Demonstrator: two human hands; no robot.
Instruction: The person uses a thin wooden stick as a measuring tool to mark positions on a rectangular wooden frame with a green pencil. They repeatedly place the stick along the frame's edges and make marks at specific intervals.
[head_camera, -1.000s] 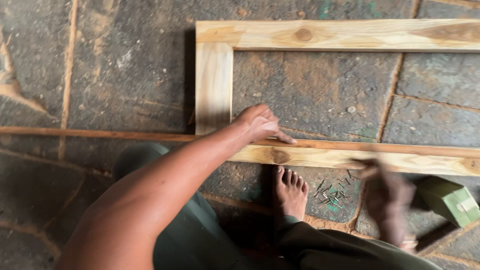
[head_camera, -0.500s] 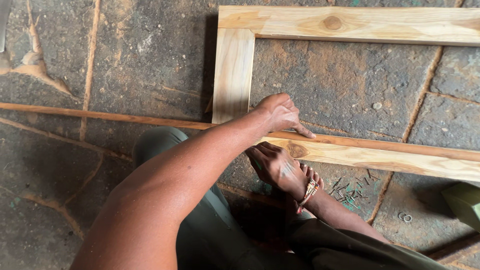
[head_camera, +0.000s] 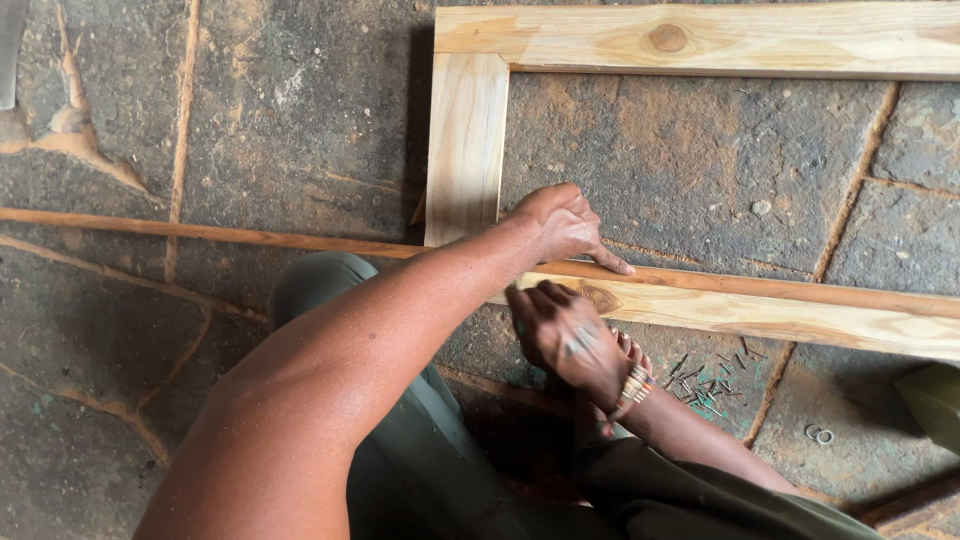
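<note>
1. Two hands meet at the pale wooden frame (head_camera: 700, 300) lying on the stone floor (head_camera: 300, 120).
2. Left hand (head_camera: 560, 225) presses the rail, fingers curled, grasping nothing.
3. Right hand (head_camera: 565, 335), clenched beside the rail, contents hidden, should stay steady.

A green box (head_camera: 935, 405) lies at the right edge

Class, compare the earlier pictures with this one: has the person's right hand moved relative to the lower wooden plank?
Yes. The right hand came in from the right, near the green box, leftward to the lower plank, and is now close beneath the left hand at the frame corner.
</note>
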